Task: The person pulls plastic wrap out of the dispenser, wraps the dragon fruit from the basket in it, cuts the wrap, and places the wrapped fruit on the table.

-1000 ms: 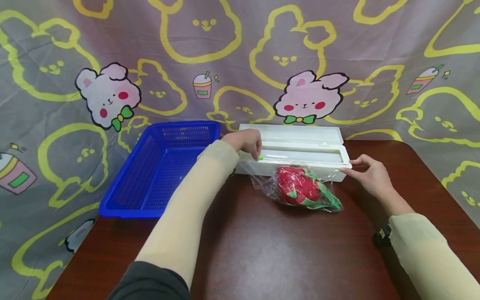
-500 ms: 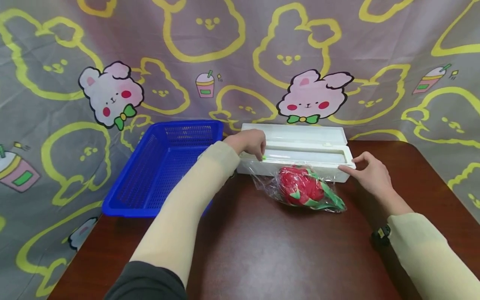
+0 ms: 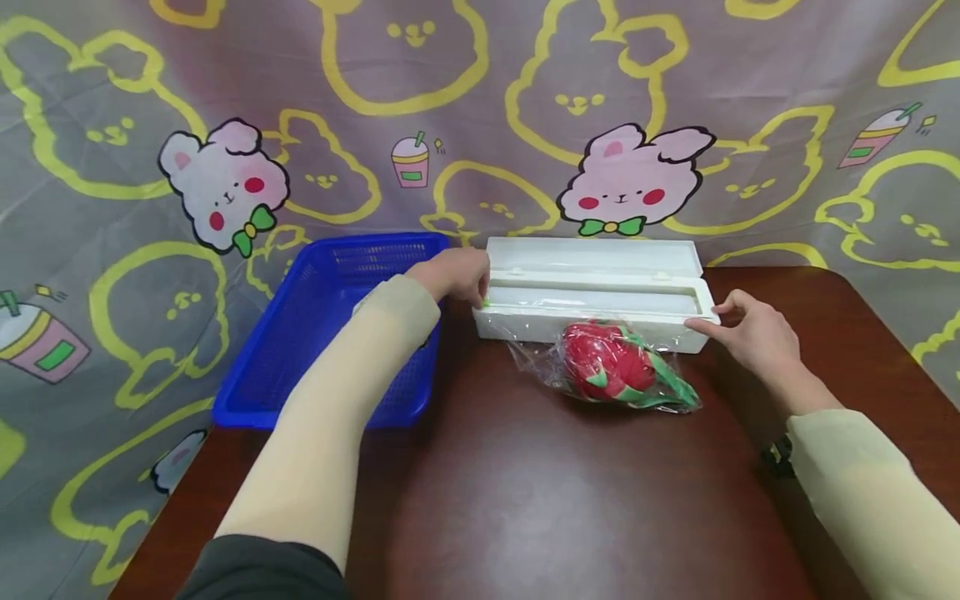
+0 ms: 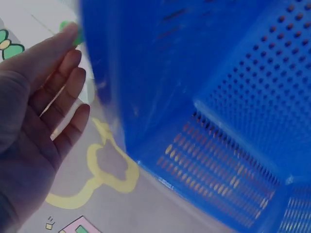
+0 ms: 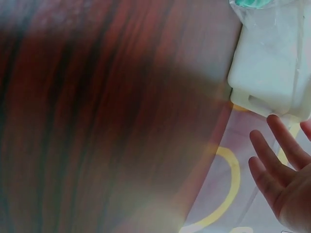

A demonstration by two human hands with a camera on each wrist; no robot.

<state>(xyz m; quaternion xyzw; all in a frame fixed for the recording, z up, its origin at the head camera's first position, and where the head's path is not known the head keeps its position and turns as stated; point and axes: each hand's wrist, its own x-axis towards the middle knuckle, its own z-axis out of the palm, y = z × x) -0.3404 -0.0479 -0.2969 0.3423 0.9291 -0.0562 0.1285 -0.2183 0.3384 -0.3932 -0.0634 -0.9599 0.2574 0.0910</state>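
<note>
A long white cling film dispenser stands at the back of the table, its lid raised and a pale roll inside. My left hand is at its left end. Thumb and fingertip pinch a small green slider, largely covered by the hand in the head view. At the opposite end, my right hand holds the dispenser's corner between thumb and index finger; its other fingers extend loosely. A red toy-like dragon fruit with green leaves lies against the dispenser's front, in clear crinkled plastic.
A blue perforated basket stands left of the dispenser, under and beside my left forearm. Its wall is close to the left hand. A patterned curtain hangs right behind the brown table.
In the last half second, my left hand has slid left along the dispenser with the green slider, reaching its left end. The right hand keeps its hold. The head view has shifted slightly.
</note>
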